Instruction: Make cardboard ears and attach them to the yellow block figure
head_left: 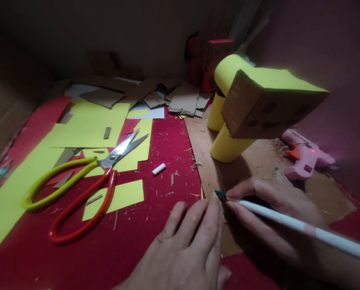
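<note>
And here's my right hand (267, 209), thumb and forefinger pinched firmly on a slim white stick (288, 220) with a green tip (220, 195)! The stick slants back across my hand to the right, a pale pink band partway along, and that green tip is right down by the brown board (202, 153), just beside the forefinger of my left hand (192, 241). My left is palm down, fingers side by side, their tips by the board's edge; whether they grip anything underneath, I cannot tell.

Just beyond, on the board, up stands a yellow-and-brown cardboard model (243, 108): a box with a yellow top, dark spots on its front, a yellow roll behind it and yellow tubes under it. To its right lies a pink glue gun (314, 159), orange trigger, little red light glowing!

Over on the left, across the red surface (143, 229), the scissors (112, 157) lie with blades parted, one handle yellow, the other red. The yellow sheets (89, 121) spread around and beneath them, and a small white roll (159, 169) lies between scissors and board. Farther back, torn cardboard scraps (184, 98) lie heaped, with a dim red-topped box (219, 60) behind.
</note>
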Action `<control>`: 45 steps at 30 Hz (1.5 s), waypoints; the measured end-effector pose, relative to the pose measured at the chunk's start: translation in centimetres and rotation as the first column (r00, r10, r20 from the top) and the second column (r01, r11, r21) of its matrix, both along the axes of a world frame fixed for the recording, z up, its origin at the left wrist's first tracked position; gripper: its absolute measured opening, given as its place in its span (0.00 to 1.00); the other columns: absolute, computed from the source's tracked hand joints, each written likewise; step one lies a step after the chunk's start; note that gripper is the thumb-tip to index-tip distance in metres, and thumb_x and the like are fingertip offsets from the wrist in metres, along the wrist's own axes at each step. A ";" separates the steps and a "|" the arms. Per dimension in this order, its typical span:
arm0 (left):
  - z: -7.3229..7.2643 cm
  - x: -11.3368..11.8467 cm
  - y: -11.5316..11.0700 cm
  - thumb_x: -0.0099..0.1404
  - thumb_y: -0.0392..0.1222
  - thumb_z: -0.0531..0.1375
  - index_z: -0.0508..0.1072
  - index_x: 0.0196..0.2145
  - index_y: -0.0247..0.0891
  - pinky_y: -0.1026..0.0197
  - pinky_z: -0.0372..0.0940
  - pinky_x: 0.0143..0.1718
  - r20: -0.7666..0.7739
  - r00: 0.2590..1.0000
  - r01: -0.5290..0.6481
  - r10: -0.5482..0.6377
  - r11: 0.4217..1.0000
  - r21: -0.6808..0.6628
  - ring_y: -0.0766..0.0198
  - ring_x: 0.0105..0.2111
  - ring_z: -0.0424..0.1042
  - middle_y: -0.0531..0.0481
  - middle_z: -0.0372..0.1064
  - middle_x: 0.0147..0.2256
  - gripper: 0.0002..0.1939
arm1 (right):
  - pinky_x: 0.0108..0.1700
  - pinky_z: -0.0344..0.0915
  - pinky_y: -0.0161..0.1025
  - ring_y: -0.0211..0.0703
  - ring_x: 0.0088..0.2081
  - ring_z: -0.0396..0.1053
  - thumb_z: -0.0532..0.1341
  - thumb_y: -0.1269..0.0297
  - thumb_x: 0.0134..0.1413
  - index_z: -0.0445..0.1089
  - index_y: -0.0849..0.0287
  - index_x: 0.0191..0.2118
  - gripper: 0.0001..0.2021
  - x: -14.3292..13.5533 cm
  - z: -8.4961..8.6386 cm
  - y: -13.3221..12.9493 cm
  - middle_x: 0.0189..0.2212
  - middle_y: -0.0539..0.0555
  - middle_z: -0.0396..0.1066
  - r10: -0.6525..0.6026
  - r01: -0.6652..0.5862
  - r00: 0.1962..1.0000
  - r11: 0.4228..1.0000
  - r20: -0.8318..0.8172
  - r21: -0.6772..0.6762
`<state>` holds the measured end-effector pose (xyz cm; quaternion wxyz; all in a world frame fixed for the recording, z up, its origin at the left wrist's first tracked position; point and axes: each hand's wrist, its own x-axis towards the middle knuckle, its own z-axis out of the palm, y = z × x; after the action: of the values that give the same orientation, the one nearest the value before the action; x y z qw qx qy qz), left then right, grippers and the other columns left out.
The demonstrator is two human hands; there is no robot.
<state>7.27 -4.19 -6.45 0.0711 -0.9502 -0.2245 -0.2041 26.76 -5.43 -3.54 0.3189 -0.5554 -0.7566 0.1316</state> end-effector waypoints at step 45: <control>-1.2 0.2 -0.7 0.72 0.42 0.40 0.66 0.53 0.29 0.49 0.53 0.51 0.017 0.998 -0.061 0.062 0.997 -0.057 0.54 0.54 0.58 0.44 0.64 0.55 0.22 | 0.19 0.58 0.25 0.26 0.17 0.65 0.60 0.74 0.50 0.66 0.54 0.29 0.07 0.2 0.4 0.0 0.19 0.40 0.68 0.009 -0.009 1.000 1.000 -0.003 0.004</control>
<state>7.47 -4.85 -7.64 0.0484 -0.9426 -0.2599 -0.2042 26.96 -5.42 -3.13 0.3207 -0.5513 -0.7587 0.1326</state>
